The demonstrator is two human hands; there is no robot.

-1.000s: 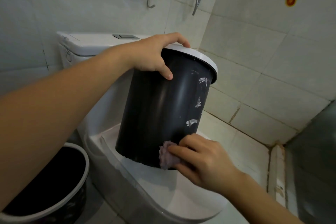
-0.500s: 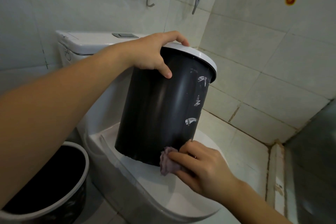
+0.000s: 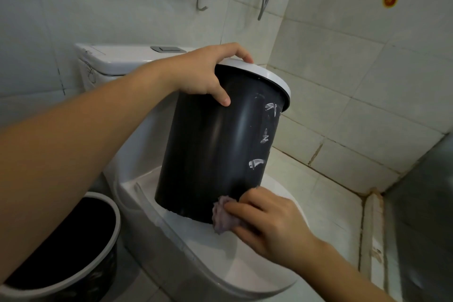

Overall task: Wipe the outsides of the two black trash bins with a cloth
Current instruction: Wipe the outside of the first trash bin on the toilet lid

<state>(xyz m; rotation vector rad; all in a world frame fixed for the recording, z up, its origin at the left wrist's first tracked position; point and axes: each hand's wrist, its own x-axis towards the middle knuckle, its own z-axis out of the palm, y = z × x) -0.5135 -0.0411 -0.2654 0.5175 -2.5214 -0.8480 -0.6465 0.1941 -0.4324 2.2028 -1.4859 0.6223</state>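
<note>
The toilet (image 3: 203, 265) fills the middle of the view, its closed lid carrying the black bin (image 3: 215, 149), which stands tilted with its base on the lid and its white-ringed top leaning toward the tiled corner. Compared with a second ago the bin's pose is almost the same; the camera has drifted a little, so everything sits slightly lower in view.

The second black bin (image 3: 61, 247) stands on the floor beside the toilet, well to the left of the right fingers and below the left forearm, where it stood earlier.

The left hand (image 3: 203, 73) grips the tilted bin at its upper edge: fingers (image 3: 241, 52) curled over the white ring, thumb pressed down on the dark outer wall. That grasp has not changed.

The right hand (image 3: 267, 223) has slid downward along the bin wall. A second ago it was just above the base; now it sits at the very bottom edge, where bin meets toilet lid. Its fingers are clenched around the purple cloth (image 3: 221, 216), pressing it against the lower wall; the bunched cloth sticks out just beyond the fingertips, on their left. How much cloth is tucked into the palm is hard to judge from here.

Above the right fingers, three or four pale smears (image 3: 256, 162) run up the bin's right flank, unchanged from the earlier frames.
</note>
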